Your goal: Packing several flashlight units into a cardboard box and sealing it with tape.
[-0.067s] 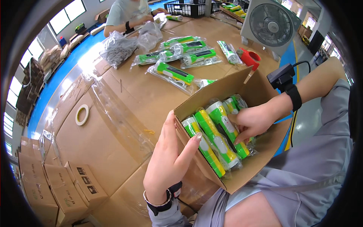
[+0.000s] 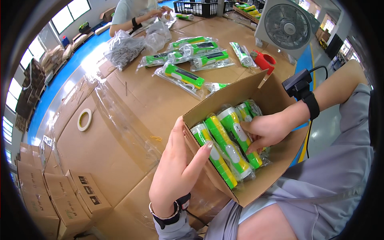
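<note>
An open cardboard box point(image 2: 276, 168) rests at the table's near edge, tilted toward me. Several green, yellow and white flashlights in clear plastic bags lie side by side inside it. My left hand point(image 2: 176, 164) grips the box's left wall, its thumb over the rim by the leftmost flashlight point(image 2: 215, 156). Reaching into the box, my right hand point(image 2: 266, 130) has its fingers curled round a bagged flashlight point(image 2: 241, 138) near the middle; its fingertips are partly hidden. More bagged flashlights point(image 2: 184, 76) lie on the table beyond the box.
A red tape dispenser point(image 2: 265, 62) and a box fan point(image 2: 289, 30) stand at the far right. A tape roll point(image 2: 85, 120) lies left on the cardboard-covered table. Closed cartons point(image 2: 66, 200) are at lower left. Across the table, a person's hand point(image 2: 165, 9) is near plastic bags point(image 2: 124, 50).
Both my hands keep nearly the same places at the box. The view has shifted slightly. Across the table, the other person's hand has moved a little.
</note>
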`<state>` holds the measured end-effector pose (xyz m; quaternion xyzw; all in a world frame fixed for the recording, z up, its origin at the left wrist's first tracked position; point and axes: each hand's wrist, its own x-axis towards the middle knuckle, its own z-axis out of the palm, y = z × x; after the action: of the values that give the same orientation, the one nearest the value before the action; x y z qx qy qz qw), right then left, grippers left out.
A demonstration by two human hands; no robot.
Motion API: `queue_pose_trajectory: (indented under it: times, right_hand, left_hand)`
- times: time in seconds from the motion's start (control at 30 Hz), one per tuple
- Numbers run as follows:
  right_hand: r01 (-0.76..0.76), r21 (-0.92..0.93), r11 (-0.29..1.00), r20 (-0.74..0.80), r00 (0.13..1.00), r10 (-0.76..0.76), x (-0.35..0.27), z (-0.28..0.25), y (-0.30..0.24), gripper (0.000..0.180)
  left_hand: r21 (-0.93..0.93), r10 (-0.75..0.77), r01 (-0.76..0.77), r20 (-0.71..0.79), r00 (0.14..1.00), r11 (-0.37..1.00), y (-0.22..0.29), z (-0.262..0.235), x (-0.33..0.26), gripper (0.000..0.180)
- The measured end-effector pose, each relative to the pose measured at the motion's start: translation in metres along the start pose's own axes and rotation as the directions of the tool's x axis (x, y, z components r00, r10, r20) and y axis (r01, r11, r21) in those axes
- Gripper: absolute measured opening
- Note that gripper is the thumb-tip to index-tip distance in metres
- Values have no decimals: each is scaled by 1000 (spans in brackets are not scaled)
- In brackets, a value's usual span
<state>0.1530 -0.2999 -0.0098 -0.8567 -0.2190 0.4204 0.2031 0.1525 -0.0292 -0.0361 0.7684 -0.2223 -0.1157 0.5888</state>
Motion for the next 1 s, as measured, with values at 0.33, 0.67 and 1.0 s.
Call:
queue_pose_trajectory:
  times: [0.33,0.67,1.0]
  right_hand:
    - [124,-171,977,43,992,-118,16,10,8,53]
    - [365,-80,927,64,930,-361,-59,-116,-60,43]
    - [-24,-388,921,15,999,33,112,-171,127,55]
  left_hand:
    - [-199,26,-8,85,996,980,-1,-11,10,64]
    - [-247,47,-17,116,992,969,1,-13,5,61]
    - [-297,-40,99,200,979,950,6,-26,7,59]
